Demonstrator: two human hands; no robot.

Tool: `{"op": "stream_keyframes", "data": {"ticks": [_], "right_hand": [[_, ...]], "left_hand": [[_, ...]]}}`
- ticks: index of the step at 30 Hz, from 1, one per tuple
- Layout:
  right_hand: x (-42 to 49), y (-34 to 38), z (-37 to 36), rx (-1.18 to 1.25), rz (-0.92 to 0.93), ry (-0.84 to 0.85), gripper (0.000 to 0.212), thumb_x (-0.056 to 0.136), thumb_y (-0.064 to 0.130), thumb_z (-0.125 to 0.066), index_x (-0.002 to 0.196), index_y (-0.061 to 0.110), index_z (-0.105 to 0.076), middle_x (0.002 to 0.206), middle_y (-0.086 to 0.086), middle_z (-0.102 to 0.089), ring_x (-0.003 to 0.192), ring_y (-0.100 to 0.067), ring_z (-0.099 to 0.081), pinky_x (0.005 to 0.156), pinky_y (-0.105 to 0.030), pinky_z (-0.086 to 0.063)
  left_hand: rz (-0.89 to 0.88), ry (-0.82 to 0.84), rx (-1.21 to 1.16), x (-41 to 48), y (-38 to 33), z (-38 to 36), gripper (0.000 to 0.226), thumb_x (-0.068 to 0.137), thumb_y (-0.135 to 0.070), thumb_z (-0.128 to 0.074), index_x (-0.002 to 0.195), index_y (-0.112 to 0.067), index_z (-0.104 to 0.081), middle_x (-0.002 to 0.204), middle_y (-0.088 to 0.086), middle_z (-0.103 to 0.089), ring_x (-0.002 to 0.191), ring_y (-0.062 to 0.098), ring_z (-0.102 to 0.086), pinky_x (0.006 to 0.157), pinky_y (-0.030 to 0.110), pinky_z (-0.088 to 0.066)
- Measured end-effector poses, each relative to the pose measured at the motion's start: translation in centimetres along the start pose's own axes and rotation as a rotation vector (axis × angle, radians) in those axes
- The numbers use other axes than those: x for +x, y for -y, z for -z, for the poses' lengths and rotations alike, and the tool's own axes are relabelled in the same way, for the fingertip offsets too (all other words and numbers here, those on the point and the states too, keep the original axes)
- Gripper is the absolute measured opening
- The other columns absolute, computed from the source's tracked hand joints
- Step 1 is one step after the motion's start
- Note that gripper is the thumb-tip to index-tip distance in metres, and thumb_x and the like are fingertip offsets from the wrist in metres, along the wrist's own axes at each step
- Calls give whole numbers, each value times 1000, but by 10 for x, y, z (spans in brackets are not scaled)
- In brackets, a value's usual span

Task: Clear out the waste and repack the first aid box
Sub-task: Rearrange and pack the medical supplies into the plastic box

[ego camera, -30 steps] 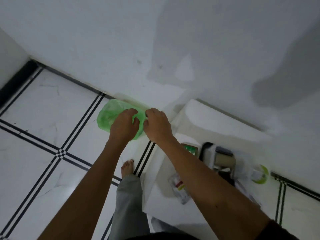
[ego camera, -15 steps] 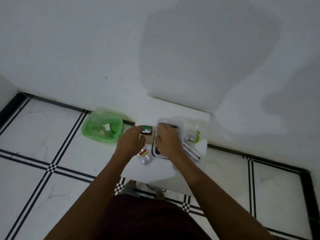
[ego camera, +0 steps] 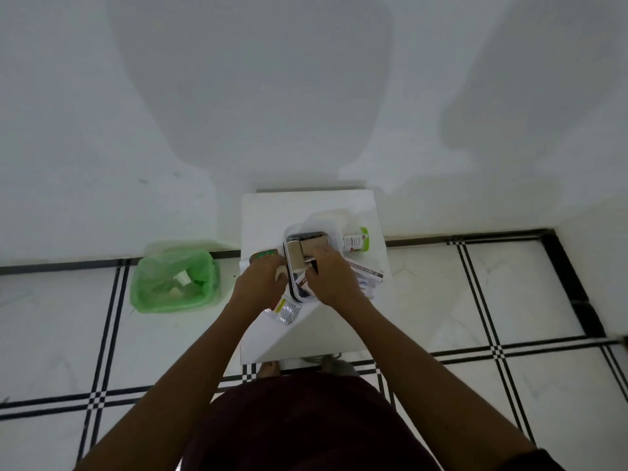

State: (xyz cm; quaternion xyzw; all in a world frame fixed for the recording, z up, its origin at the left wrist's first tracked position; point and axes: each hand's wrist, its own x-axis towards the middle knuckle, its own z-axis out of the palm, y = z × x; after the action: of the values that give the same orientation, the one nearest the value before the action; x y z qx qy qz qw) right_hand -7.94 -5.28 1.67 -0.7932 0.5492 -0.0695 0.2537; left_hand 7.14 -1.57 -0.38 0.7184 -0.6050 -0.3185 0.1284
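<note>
The first aid box (ego camera: 293, 236), a clear tub with tan bandage rolls inside, stands on a small white table (ego camera: 306, 209). My right hand (ego camera: 331, 278) reaches into it, fingers curled around a small white carton (ego camera: 301, 281). My left hand (ego camera: 260, 283) lies against the box's left side, its fingertips over a green-topped packet (ego camera: 264, 255); whether it grips anything is hidden. On the floor to the left sits a bin with a green liner (ego camera: 146, 287) and scraps of waste inside.
A blister strip (ego camera: 288, 309) lies by my left wrist. A tube with a green cap (ego camera: 356, 241) and a long white carton (ego camera: 368, 270) lie to the right of the box. The table stands against a white wall, and my feet are under its near edge.
Both hands left the green bin liner and came over to the table. My view swung right and pulled back; my right hand has gone deeper into the box.
</note>
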Motion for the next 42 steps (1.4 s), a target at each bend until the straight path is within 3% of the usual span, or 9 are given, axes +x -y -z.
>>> {"op": "stream_keyframes", "data": {"ticks": [7,13,21,28,32,38,42], "right_hand": [[17,-19,-1,86,-58,-30,19,87,7,-49,104,3,-57,106,-14,-61,93,-29,-58,78,-39,-52],[59,-62,21,46,-73,3,35,85,1,-51,118,6,-57,120,-14,-59,108,-30,-55,88,-39,-47],[100,-105,11,21,-145,12,43,80,-5,-51,121,6,-56,125,-14,-57,113,-31,-53,87,-40,-48],[116,-146,-8,-137,-99,176,54,71,-7,-58,124,6,-54,127,-13,-57,113,-33,-53,97,-40,-45],[124,-150,-22,-228,-78,210,47,74,0,-61,119,13,-55,124,-8,-57,111,-30,-52,96,-47,-44],[129,-152,-30,-279,-81,255,60,74,0,-64,129,15,-45,133,-8,-49,124,-30,-42,98,-44,-40],[128,-155,-28,-268,-49,240,59,71,-2,-65,125,13,-47,128,-8,-52,117,-30,-45,87,-43,-47]], "left_hand": [[42,-17,-22,21,12,-3,31,84,-8,-52,114,-10,-61,114,10,-62,107,29,-57,87,42,-50],[133,-24,31,55,31,-4,32,82,-1,-53,112,-5,-62,108,18,-63,100,35,-58,83,41,-48],[184,51,101,89,47,-24,35,83,-6,-56,119,-6,-57,116,17,-60,110,35,-55,90,45,-49],[220,109,229,112,62,-35,36,86,-9,-53,122,-10,-55,120,12,-60,108,31,-57,81,42,-52],[208,153,262,119,68,-43,31,85,-17,-57,115,-9,-56,112,12,-61,101,31,-58,77,42,-51],[150,165,328,126,74,-50,32,79,-29,-67,102,-10,-56,103,10,-58,95,29,-56,74,44,-52],[131,160,283,128,75,-49,31,75,-27,-70,97,-9,-57,100,11,-58,90,27,-56,71,42,-52]]}}
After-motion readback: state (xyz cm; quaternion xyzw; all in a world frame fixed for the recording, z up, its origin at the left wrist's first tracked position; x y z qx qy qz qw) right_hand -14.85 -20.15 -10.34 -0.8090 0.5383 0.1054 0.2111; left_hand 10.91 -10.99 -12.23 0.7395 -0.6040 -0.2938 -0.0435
